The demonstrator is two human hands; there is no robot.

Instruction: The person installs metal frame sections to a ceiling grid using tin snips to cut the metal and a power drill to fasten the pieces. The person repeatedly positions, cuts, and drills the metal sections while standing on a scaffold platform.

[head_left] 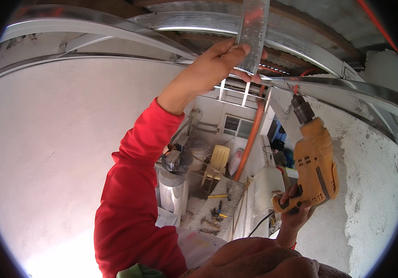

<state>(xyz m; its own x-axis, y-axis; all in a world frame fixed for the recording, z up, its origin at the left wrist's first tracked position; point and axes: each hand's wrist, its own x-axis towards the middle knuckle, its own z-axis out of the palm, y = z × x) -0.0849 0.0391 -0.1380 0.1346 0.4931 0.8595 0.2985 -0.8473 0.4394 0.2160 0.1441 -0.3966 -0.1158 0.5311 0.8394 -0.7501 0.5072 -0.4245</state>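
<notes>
Overhead, my left hand (pixel 212 64), at the end of a red sleeve, is closed around the lower end of a galvanized metal channel (pixel 253 37). The thumb lies on the channel's face and the fingertips curl behind it. My right hand (pixel 296 211) grips the handle of a yellow corded power drill (pixel 315 155), a finger at the trigger. The drill points upward, its black chuck (pixel 302 109) just below a horizontal metal rail (pixel 347 85). Whether its tip touches the rail, I cannot tell.
Curved-looking metal framing (pixel 194 21) runs under a corrugated roof, between white walls (pixel 64 125). Far below are a yellow chair (pixel 217 160), a plank surface (pixel 222 204) with tools, a silvery cylinder (pixel 171 190) and an orange pipe (pixel 251 148).
</notes>
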